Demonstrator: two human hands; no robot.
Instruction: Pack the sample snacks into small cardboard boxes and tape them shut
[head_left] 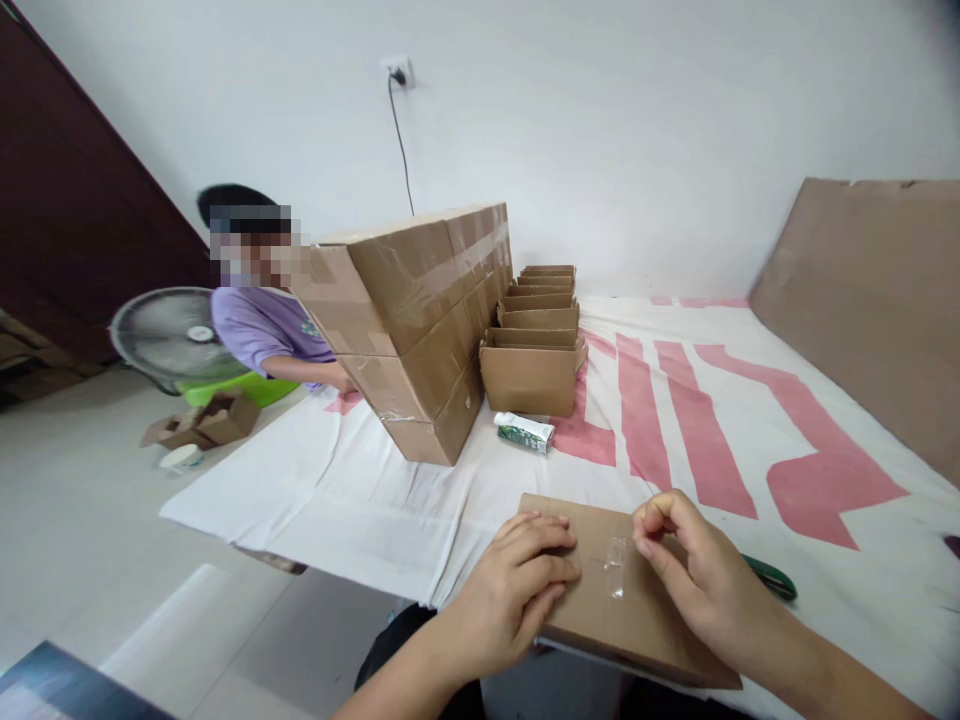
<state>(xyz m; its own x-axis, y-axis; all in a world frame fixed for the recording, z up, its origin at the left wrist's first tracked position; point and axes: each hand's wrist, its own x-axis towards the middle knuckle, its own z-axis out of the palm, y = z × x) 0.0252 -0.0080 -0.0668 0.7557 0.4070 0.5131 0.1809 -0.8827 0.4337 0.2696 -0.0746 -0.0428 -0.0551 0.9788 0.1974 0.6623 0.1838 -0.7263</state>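
Two hands (517, 590) on carton (600, 630), tape (616, 567) between

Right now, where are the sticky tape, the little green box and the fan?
sticky tape (616, 568): head view, middle of the clear strip.
little green box (524, 432): head view, its white top side.
fan (174, 340): head view, on the front grille.

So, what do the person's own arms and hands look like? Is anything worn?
The left hand and right hand wear no gloves, and no ring, watch or bracelet is visible. Both forearms are uncovered to the picture's edge; no sleeves show.
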